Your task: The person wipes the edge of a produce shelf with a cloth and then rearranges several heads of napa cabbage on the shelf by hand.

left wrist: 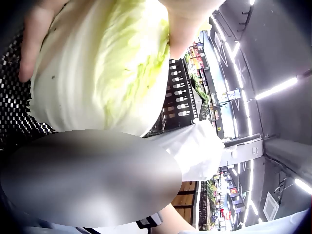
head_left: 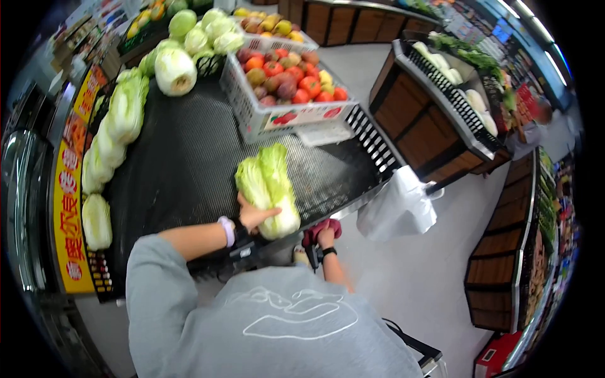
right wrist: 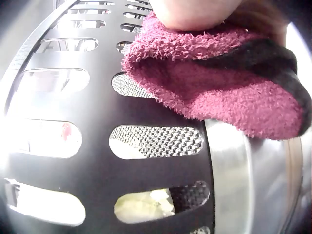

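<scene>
My left hand (head_left: 253, 215) grips a Chinese cabbage (head_left: 287, 200) near its white base, at the front of the black display bed. The cabbage's leafy top looks split into two lobes in the head view and points away from me. In the left wrist view, fingers and thumb lie on opposite sides of the cabbage (left wrist: 105, 63). Lower and to the right, my right hand (head_left: 326, 237) holds a dark red fluffy cloth (head_left: 312, 234). The right wrist view has this cloth (right wrist: 195, 92) bunched under the fingers, right at the black slotted side wall (right wrist: 100, 107) of the bed.
A grey crate (head_left: 277, 116) of tomatoes and other round produce stands behind the cabbage. More Chinese cabbages (head_left: 126, 113) line the left side; round cabbages (head_left: 189, 34) sit at the back. A white plastic bag (head_left: 400, 205) hangs at the right corner. Wooden produce stands (head_left: 416, 107) lie beyond.
</scene>
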Demonstrator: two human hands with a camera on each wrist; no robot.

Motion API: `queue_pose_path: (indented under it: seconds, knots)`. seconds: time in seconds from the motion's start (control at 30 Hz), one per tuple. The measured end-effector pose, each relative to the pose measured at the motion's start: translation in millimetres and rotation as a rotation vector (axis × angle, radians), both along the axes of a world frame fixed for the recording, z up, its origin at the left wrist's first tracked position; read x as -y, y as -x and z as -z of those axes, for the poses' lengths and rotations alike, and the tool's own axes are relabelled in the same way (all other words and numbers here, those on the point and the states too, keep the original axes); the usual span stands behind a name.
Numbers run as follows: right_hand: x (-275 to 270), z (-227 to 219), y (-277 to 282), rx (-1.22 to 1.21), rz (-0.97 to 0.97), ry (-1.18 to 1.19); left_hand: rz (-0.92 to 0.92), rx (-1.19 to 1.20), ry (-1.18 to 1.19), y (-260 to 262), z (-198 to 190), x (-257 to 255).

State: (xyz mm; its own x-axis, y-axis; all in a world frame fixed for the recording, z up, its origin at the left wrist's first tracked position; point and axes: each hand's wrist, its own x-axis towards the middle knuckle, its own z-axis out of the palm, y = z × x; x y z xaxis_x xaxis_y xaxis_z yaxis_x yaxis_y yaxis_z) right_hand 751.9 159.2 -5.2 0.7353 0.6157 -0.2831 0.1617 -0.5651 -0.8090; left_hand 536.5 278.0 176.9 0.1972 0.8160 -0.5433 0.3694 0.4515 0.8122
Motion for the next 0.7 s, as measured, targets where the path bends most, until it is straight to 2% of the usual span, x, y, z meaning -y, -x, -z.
queue_pose_path:
  seconds: [0.03,0.13,0.17,0.2,0.27,0.3,0.33,0.47,0.53,0.6,0.7]
  knots:
    - [1,-14,6,0.067,0.014,-0.09,0.012,-0.021,0.15,-3,-25,1]
    - [1,-28,7,0.051,-0.027,0.021,0.064,0.071,0.35,-2,-40,-5]
    - [0,-28,7,0.031,0.001,0.017,0.185,0.108,0.41,4,-22,-12]
    - [0,-22,7,0.049,-0.009,0.002,0.166,0.103,0.398,3,-34,-7]
    - [-1,-18,7,0.057,-0.012,-0.029,0.228,0.127,0.397,6,-28,-10]
    - [-2,-20,6,0.023,0.004,0.012,0.347,0.159,0.443,8,-31,-15]
    - [-1,-25,6,-0.011,0.017,0.056,0.351,0.159,0.432,10,-33,-15]
    - [-2,-16,3,0.023,-0.012,0.058,0.247,-0.003,0.225,20,-50,-13]
    - [-1,-15,4,0.017,-0.019,0.072,0.224,0.012,0.226,37,-51,-27]
    - [-3,-6,2,0.046,-0.028,0.072,0.088,0.007,0.259,54,-68,-40]
    - [-3,-6,-2,-0.004,-0.04,0.08,-0.078,-0.025,0.182,89,-97,-74]
